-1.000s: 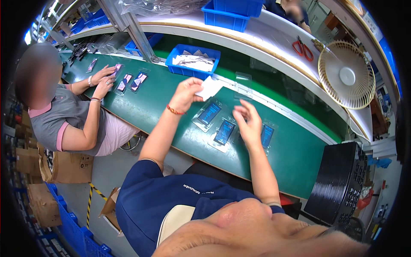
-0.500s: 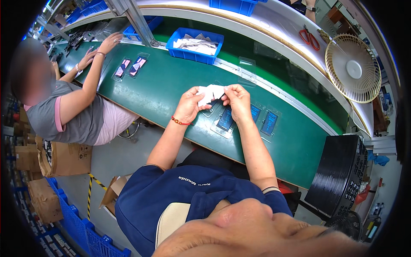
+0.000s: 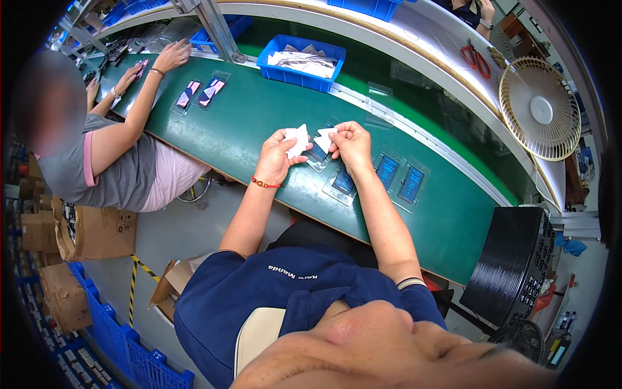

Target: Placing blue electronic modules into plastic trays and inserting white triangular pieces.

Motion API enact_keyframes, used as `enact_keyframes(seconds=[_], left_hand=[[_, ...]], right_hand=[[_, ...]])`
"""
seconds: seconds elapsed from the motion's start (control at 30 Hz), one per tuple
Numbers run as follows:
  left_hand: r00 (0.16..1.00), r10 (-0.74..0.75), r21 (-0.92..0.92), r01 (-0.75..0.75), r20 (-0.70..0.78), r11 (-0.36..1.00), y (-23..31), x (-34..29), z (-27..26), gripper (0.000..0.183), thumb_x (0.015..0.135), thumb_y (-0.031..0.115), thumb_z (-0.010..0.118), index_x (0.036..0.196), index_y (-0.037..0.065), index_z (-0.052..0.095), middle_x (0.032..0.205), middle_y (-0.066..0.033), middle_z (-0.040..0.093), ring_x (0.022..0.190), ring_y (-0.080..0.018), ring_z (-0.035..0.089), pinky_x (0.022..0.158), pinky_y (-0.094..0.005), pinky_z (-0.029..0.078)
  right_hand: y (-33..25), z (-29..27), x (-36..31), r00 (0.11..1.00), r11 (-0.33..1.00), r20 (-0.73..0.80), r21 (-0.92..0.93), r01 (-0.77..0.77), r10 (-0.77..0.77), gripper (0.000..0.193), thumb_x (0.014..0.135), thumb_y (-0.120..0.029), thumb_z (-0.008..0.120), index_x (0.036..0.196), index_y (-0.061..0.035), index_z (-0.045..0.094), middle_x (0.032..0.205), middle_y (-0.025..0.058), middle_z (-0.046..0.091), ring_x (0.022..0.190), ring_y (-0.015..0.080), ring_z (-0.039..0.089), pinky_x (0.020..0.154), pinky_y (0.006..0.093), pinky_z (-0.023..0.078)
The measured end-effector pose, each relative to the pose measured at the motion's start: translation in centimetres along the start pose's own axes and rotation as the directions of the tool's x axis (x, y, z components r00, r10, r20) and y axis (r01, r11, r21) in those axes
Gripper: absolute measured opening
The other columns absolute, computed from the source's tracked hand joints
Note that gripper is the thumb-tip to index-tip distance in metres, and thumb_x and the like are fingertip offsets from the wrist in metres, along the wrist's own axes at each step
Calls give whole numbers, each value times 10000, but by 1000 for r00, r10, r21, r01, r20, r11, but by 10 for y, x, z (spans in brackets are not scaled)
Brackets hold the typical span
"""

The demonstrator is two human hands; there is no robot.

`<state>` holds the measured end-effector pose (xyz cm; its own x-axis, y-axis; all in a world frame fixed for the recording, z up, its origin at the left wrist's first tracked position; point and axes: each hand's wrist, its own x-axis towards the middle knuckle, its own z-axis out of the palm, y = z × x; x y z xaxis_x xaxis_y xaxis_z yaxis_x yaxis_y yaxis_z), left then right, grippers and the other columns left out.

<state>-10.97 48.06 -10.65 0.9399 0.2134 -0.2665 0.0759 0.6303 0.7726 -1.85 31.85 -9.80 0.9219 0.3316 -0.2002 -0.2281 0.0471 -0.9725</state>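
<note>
My left hand (image 3: 275,157) grips a small stack of white paper pieces (image 3: 297,141) with pointed corners, thumb on top. To its right, my right hand (image 3: 354,146) pinches another white pointed paper piece (image 3: 324,140), now apart from the stack. Both hands hover over the green bench. Beneath and beside them lie clear plastic trays holding flat dark-blue rectangular items; one blue item (image 3: 343,181) is partly covered by my right wrist, and two more, a blue item (image 3: 387,170) and a blue item (image 3: 411,184), lie to the right.
A blue bin (image 3: 302,63) of paper pieces stands at the bench's back edge. Two trays with pink-and-dark items (image 3: 212,91) lie left, near a co-worker (image 3: 123,155). A shelf holds red-handled scissors (image 3: 476,59) and a fan cover (image 3: 540,109). Black stacked trays (image 3: 508,259) stand right.
My hands have drawn apart: the right one has pulled a white piece away from the stack in the left. The co-worker's hand now holds a pink-and-dark item.
</note>
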Motion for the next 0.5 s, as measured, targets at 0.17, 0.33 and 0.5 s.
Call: enact_keyframes(seconds=[0.17,0.33,0.5], left_hand=[[999,42,-7,-42,-1,999,0,-3,0,212,923,35,503,1129,-12,491,1061,-192,629,916,-269,670,618,-304,597],[995,81,1,-81,-65,997,0,-2,-1,191,921,12,474,1110,-8,484,1038,-178,630,891,-260,674,596,-309,591],[992,93,49,-89,-85,995,4,-1,-2,197,913,10,492,1110,2,488,1030,-170,632,882,-252,675,589,-298,583]], right_hand=[[0,1,-8,976,982,-117,-58,180,-186,96,808,49,621,870,-6,574,755,101,645,540,162,613,438,261,479],[8,3,-27,785,627,126,-531,570,-607,97,753,22,620,827,-37,602,955,150,662,774,289,661,692,351,524],[-5,-20,-48,920,838,-87,-454,304,-381,91,785,-33,682,841,-31,610,692,50,635,546,79,569,527,226,450]])
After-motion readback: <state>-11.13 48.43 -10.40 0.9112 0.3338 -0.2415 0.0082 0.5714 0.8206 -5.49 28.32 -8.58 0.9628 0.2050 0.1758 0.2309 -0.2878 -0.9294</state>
